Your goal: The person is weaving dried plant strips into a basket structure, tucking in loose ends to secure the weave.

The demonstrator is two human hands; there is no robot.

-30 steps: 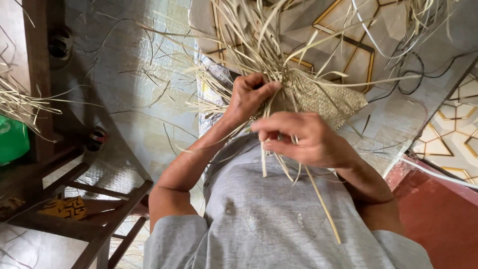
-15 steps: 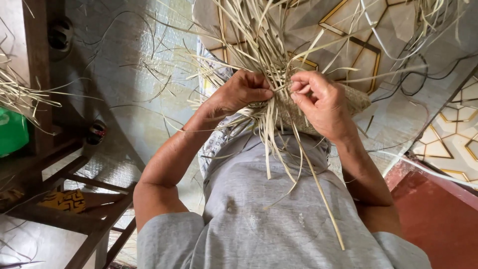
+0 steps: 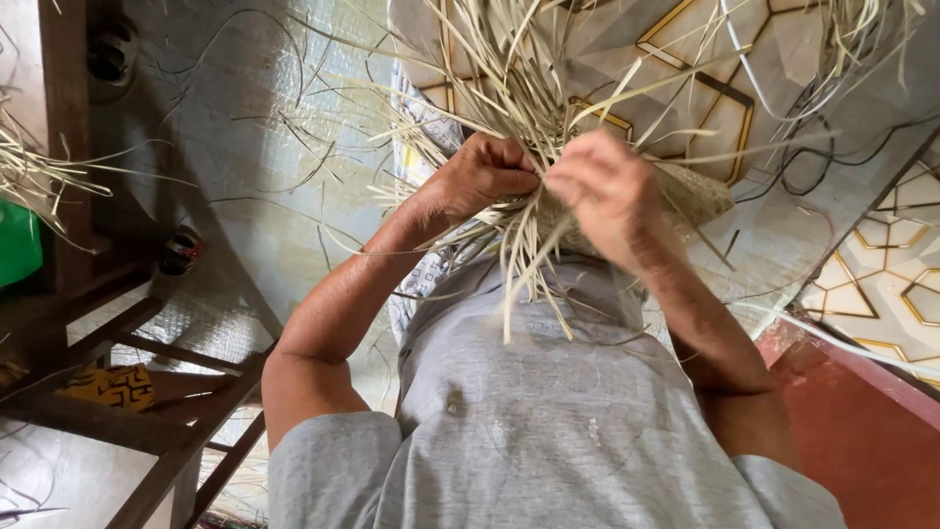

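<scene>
Head camera, looking down the person's grey shirt [image 3: 548,421]: since half a second ago the right hand [image 3: 607,191] has slid left and closer to the left hand [image 3: 485,176], so the two now nearly touch over the straw, and the long strand that hung down past the shirt now hangs shorter.

Around them, loose dry strands lie scattered over the grey floor [image 3: 255,196]. A dark wooden stool frame [image 3: 147,372] stands at the left, with a green object [image 3: 18,240] at the picture's edge beside it and a small dark round thing [image 3: 179,250] on the floor nearby. Patterned floor tiles [image 3: 881,284] show at the right. A fan of loose straw ends [image 3: 509,78] rises above the hands and hides much of the weave.

The half-woven straw piece [image 3: 685,196] sits just above the shirt. The left hand is clenched on a bunch of strands at its left edge. The right hand lies over its middle, fingers curled round strands, covering most of it.
</scene>
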